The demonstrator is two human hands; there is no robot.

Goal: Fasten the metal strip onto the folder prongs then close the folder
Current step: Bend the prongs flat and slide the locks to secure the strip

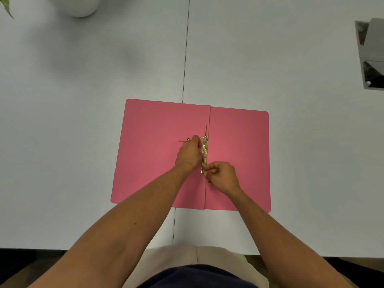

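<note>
Fingers of right hand (223, 176) pinch metal strip (204, 154), left hand (190, 153) pressing it

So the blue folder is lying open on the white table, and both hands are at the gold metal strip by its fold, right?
Not quite: the folder is pink, not blue, as the head view shows. The rest holds: it lies open on the white table, with the left hand and right hand at the gold metal strip by its fold.

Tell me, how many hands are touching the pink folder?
2. The left hand presses on the gold metal strip near the folder's middle crease. The right hand pinches at the strip's near end. No other hands show.
</note>
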